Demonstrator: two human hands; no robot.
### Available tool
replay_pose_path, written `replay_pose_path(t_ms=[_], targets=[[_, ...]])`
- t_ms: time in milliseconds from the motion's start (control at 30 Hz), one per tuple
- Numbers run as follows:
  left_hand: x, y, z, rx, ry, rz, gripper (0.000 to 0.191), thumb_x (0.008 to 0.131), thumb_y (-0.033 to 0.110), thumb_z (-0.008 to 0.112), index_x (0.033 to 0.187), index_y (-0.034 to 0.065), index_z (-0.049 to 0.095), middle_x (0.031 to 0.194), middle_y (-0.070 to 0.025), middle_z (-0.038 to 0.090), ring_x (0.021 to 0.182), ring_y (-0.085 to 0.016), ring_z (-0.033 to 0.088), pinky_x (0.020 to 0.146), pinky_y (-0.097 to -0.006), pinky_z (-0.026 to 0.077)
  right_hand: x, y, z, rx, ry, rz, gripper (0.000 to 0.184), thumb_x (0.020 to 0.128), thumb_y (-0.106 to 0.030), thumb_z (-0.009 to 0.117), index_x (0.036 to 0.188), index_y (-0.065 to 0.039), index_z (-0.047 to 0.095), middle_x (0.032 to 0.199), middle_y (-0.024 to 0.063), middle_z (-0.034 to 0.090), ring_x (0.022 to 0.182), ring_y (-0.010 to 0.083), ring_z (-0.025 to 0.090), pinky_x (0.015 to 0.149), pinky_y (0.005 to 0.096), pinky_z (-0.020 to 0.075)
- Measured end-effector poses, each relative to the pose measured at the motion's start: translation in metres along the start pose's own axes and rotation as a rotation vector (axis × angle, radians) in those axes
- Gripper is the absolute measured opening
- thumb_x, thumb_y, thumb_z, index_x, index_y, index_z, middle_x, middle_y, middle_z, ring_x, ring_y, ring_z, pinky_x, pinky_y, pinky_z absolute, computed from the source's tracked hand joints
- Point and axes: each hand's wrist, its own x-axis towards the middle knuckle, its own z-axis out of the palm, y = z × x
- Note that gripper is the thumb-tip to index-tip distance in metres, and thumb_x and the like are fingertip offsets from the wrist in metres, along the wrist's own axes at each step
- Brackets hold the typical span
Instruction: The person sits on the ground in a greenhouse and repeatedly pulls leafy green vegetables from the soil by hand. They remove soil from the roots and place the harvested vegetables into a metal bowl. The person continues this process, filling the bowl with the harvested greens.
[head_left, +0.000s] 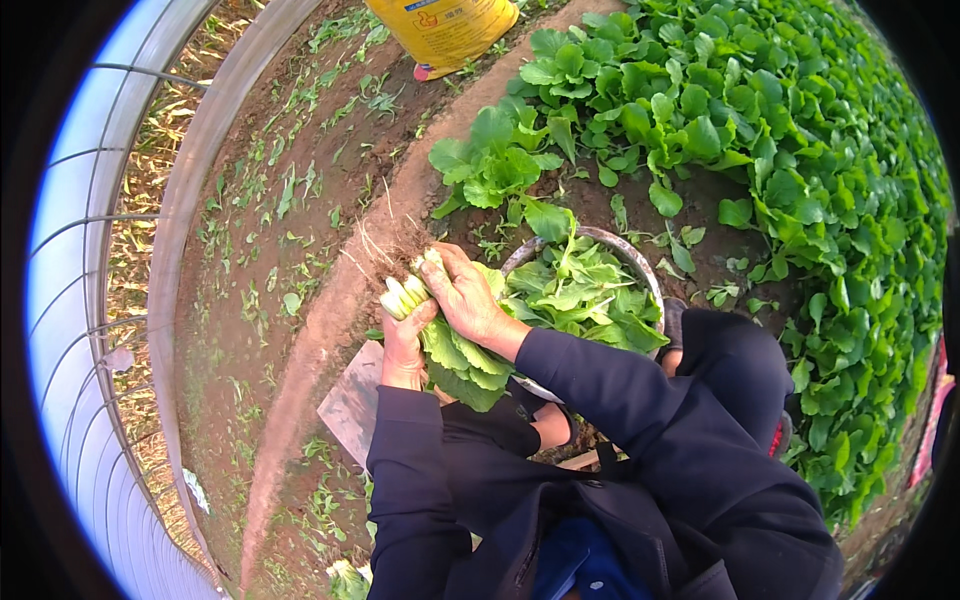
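Note:
My left hand (405, 343) grips the pale stems of a bunch of leafy greens (466, 365) from below. Across the upper side of the same bunch, my right hand (466, 298) is closed near the root end. Thin roots with soil on them (386, 259) stick out past the stems toward the upper left. The broad green leaves hang down between my forearms. Just right of my right hand stands a round basin (649, 271) with loose green leaves (577, 289) in it. My right sleeve covers part of its near rim.
A dense bed of leafy greens (720, 97) grows at the right. At the top, a yellow sack (454, 34) stands on the soil. A flat board (354, 397) lies beside my left forearm. A raised earth ridge (300, 382) and the greenhouse's plastic wall (176, 247) run along the left.

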Motion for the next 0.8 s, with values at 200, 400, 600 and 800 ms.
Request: replay_pose_path(t_ms=[200, 400, 600, 800], targets=[[0.008, -0.006, 0.000, 0.033, 0.030, 0.073, 0.030, 0.076, 0.006, 0.074, 0.103, 0.0032, 0.062, 0.092, 0.0000, 0.062, 0.082, -0.010, 0.060, 0.074, -0.0247, 0.049, 0.009, -0.011, -0.005, -0.020, -0.071, 0.091, 0.050, 0.098, -0.042, 0.050, 0.120, 0.002, 0.058, 0.125, 0.0220, 0.055, 0.116, 0.0354, 0.054, 0.098, 0.0395, 0.0427], [0.003, 0.005, -0.014, 0.032, 0.090, 0.030, 0.037, 0.075, 0.010, 0.076, 0.108, -0.0006, 0.061, 0.092, -0.0022, 0.064, 0.078, -0.011, 0.060, 0.072, -0.0243, 0.049, 0.083, -0.005, -0.089, 0.069, -0.336, 0.365, 0.076, 0.092, -0.065, 0.046, 0.123, 0.004, 0.059, 0.115, 0.0198, 0.065, 0.108, 0.0254, 0.062, 0.099, 0.0382, 0.0437], [-0.003, 0.003, -0.018, 0.072, 0.081, 0.045, 0.042, 0.076, 0.011, 0.077, 0.113, -0.0023, 0.060, 0.097, -0.0047, 0.066, 0.083, -0.012, 0.062, 0.073, -0.0248, 0.049, 0.172, 0.136, -0.212, -0.493, 0.388, 0.716, 0.031, 0.095, -0.030, 0.056, 0.100, 0.000, 0.063, 0.083, 0.0054, 0.064, 0.062, 0.0121, 0.055, 0.049, 0.0269, 0.0418], [-0.009, 0.002, -0.017, 0.128, 0.104, -0.019, 0.047, 0.078, 0.008, 0.075, 0.119, -0.0038, 0.056, 0.105, -0.0091, 0.065, 0.087, -0.016, 0.063, 0.072, -0.0290, 0.051, 0.173, 0.275, -0.197, -0.277, 0.166, 0.957, 0.042, 0.090, -0.036, 0.061, 0.101, 0.003, 0.065, 0.091, 0.0165, 0.070, 0.078, 0.0323, 0.069, 0.064, 0.0439, 0.0551]])
